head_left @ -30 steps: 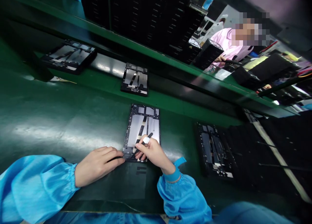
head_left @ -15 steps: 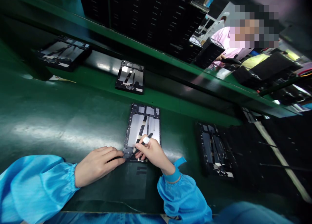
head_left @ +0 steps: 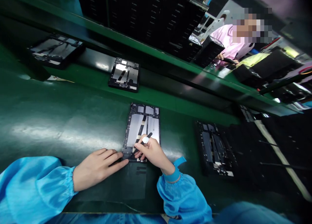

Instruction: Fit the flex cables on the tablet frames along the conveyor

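An opened tablet lies flat on the green bench, its inner side up with silver panels and dark ribbon cables. My left hand rests at its lower left corner, fingers stretched out, fingertips touching the lower edge. Over the lower part of the tablet, my right hand is closed in a pen-like grip on black tweezers. Their tip points down-left toward the bottom edge; the exact contact point is too small to make out. Something white sits at the fingers on the tweezers. A blue band circles my right wrist.
Two more opened tablets, one behind and one far left, lie on the strip below the shelf. At right another tablet lies beside black stacked trays. Dark stacks fill the shelf; a person in pink is beyond.
My left fingers have slid slightly right along the tablet's lower edge. The two tablets on the back strip have shifted left. My right hand and its tweezers have hardly moved.
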`<move>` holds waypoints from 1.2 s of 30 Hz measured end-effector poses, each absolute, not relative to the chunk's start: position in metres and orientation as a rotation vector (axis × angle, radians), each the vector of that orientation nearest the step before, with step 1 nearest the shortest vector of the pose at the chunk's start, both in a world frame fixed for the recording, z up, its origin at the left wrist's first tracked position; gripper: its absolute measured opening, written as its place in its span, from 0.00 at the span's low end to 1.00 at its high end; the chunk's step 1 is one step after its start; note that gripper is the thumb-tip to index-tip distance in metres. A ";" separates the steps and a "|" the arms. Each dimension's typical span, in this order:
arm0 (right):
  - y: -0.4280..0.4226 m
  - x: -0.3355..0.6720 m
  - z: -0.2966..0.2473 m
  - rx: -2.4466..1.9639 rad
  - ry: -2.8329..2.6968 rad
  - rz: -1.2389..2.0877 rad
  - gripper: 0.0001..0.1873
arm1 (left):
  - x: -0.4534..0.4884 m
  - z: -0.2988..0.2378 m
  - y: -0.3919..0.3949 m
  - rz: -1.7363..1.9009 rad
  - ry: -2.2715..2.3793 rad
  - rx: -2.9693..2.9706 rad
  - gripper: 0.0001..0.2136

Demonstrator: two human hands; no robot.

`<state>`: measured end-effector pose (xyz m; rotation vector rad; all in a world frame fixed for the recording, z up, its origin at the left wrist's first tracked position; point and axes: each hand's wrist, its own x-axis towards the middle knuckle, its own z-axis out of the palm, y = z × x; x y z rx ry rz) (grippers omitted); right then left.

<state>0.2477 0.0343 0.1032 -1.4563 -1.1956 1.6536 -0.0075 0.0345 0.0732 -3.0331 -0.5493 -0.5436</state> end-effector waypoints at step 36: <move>0.004 0.267 0.101 -1.468 -1.233 1.324 0.09 | 0.000 0.085 0.035 -0.415 -0.656 -3.094 0.26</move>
